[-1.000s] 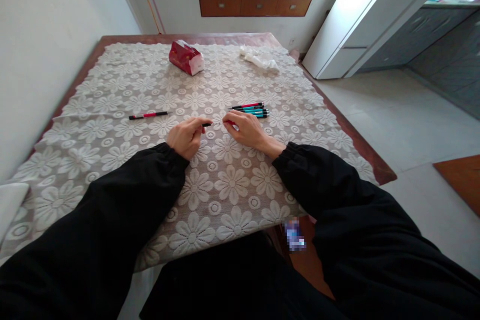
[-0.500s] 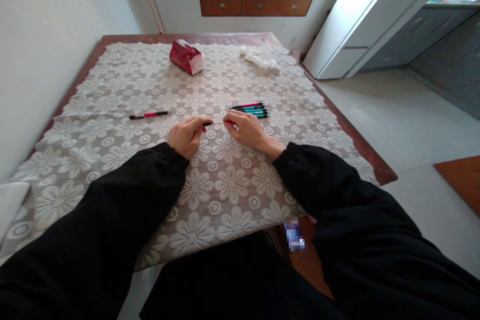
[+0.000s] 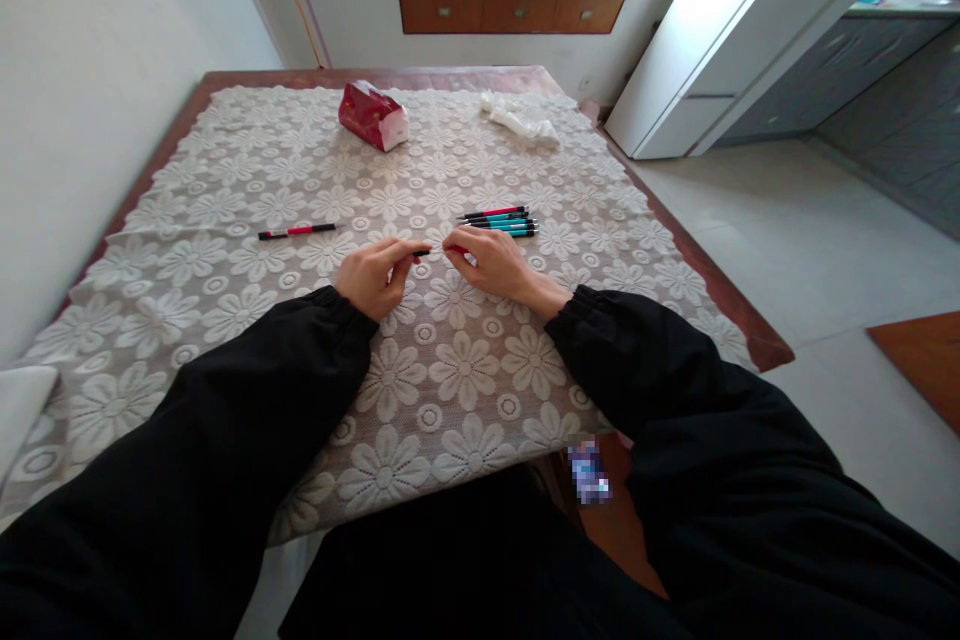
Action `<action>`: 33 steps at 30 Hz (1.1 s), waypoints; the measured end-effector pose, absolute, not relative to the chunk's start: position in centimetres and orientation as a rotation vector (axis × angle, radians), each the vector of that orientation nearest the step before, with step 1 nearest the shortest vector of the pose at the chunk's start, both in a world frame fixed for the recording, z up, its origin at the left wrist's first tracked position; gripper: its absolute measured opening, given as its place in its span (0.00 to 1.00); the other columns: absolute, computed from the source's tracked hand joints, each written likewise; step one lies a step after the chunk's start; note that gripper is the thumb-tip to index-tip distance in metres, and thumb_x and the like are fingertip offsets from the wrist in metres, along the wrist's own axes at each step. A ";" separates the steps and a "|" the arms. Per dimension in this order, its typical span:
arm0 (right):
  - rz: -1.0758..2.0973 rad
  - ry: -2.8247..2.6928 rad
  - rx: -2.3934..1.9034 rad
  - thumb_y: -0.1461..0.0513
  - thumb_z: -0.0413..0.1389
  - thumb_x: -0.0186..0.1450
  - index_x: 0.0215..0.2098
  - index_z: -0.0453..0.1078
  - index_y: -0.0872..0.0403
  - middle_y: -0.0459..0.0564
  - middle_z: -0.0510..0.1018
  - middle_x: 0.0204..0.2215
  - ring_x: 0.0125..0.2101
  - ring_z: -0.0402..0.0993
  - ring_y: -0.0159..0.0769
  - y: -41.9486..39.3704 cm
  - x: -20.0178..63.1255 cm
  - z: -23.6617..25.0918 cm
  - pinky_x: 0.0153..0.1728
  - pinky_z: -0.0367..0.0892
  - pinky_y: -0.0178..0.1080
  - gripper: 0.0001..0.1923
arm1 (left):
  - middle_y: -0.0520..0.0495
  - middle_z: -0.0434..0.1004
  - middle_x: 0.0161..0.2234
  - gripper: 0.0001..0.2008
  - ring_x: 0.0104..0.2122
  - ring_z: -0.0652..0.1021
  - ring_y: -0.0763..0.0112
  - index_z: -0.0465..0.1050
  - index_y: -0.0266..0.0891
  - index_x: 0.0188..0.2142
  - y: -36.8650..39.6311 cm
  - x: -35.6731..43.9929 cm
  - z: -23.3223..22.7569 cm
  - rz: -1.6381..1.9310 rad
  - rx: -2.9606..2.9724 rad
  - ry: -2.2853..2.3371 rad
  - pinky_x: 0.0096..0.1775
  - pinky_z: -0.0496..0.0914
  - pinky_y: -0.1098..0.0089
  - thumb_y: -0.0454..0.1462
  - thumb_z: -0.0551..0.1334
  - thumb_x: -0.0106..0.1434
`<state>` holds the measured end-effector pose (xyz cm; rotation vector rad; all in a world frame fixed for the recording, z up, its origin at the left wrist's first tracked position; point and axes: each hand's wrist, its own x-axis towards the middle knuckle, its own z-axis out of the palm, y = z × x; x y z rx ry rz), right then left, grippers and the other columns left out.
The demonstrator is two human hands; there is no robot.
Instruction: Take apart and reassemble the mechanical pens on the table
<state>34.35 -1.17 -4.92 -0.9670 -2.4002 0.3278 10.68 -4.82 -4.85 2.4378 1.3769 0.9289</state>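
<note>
Pens, any lettering illegible

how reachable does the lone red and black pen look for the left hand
Probably yes: only floral tablecloth lies between the left hand and the lone red and black pen, though that hand pinches a small black piece.

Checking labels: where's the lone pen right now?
In the head view, the lone pen lies on the tablecloth, left of and slightly beyond the left hand, nearer than the red packet.
</note>
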 end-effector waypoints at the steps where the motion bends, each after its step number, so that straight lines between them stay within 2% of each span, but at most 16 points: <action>1: 0.323 -2.413 -0.954 0.61 0.49 0.73 0.44 0.74 0.53 0.49 0.80 0.38 0.36 0.72 0.34 -1.2 34.3 -4.9 0.36 0.57 0.36 0.11 | 0.48 0.84 0.43 0.17 0.35 0.80 0.68 0.80 0.46 0.53 -4.8 10.7 -4.9 0.918 2.447 1.371 0.38 0.72 0.69 0.36 0.55 0.72; 5: 0.321 -2.434 -0.933 0.60 0.49 0.74 0.45 0.74 0.53 0.50 0.80 0.38 0.37 0.73 0.35 -1.3 34.2 -5.0 0.38 0.58 0.36 0.11 | 0.46 0.84 0.45 0.17 0.36 0.81 0.66 0.80 0.45 0.53 -4.8 10.8 -5.0 0.866 2.477 1.350 0.42 0.73 0.67 0.39 0.56 0.72; 9: 0.370 -2.446 -0.897 0.60 0.51 0.73 0.50 0.71 0.54 0.51 0.80 0.39 0.38 0.74 0.36 -1.3 34.1 -5.3 0.40 0.61 0.36 0.11 | 0.47 0.86 0.45 0.18 0.33 0.81 0.67 0.76 0.44 0.56 -4.7 10.8 -5.2 0.851 2.421 1.358 0.42 0.75 0.67 0.41 0.60 0.69; 12: 0.388 -2.480 -0.877 0.60 0.52 0.72 0.53 0.69 0.54 0.52 0.81 0.40 0.39 0.74 0.37 -1.4 34.1 -5.3 0.41 0.63 0.37 0.12 | 0.47 0.86 0.43 0.16 0.30 0.80 0.68 0.78 0.43 0.53 -4.6 10.7 -5.3 0.883 2.389 1.418 0.40 0.75 0.67 0.43 0.61 0.69; 15: 0.400 -2.479 -0.872 0.60 0.52 0.74 0.53 0.68 0.54 0.53 0.81 0.41 0.39 0.75 0.37 -1.4 34.1 -5.2 0.42 0.64 0.38 0.12 | 0.46 0.85 0.42 0.14 0.28 0.79 0.68 0.80 0.43 0.49 -4.7 10.7 -5.2 0.884 2.398 1.432 0.38 0.74 0.67 0.45 0.61 0.69; 21: 0.411 -2.484 -0.825 0.60 0.52 0.75 0.52 0.67 0.54 0.55 0.81 0.45 0.42 0.76 0.38 -1.4 34.0 -5.2 0.44 0.65 0.38 0.09 | 0.46 0.85 0.46 0.16 0.28 0.79 0.69 0.79 0.44 0.52 -4.6 10.6 -5.3 0.888 2.395 1.379 0.38 0.74 0.66 0.45 0.61 0.69; 28: 0.270 -2.523 -0.873 0.59 0.51 0.75 0.47 0.70 0.54 0.53 0.81 0.39 0.39 0.74 0.38 -1.5 34.1 -5.0 0.39 0.61 0.37 0.09 | 0.46 0.85 0.46 0.16 0.32 0.82 0.67 0.75 0.44 0.50 -4.7 10.8 -5.2 0.900 2.254 1.372 0.36 0.74 0.67 0.46 0.66 0.66; 31: 0.241 -2.497 -0.923 0.61 0.52 0.74 0.47 0.71 0.53 0.51 0.81 0.37 0.38 0.74 0.38 -1.5 34.2 -4.9 0.38 0.60 0.37 0.08 | 0.42 0.84 0.50 0.20 0.39 0.84 0.64 0.69 0.43 0.52 -4.6 10.9 -4.9 1.071 2.052 1.286 0.33 0.73 0.69 0.47 0.68 0.64; 33: 0.217 -2.480 -0.936 0.61 0.52 0.73 0.46 0.71 0.52 0.51 0.80 0.37 0.38 0.74 0.39 -1.5 34.2 -4.9 0.38 0.59 0.37 0.07 | 0.42 0.85 0.46 0.18 0.39 0.83 0.65 0.68 0.42 0.48 -4.4 11.0 -4.8 1.200 1.902 1.247 0.33 0.72 0.70 0.46 0.68 0.64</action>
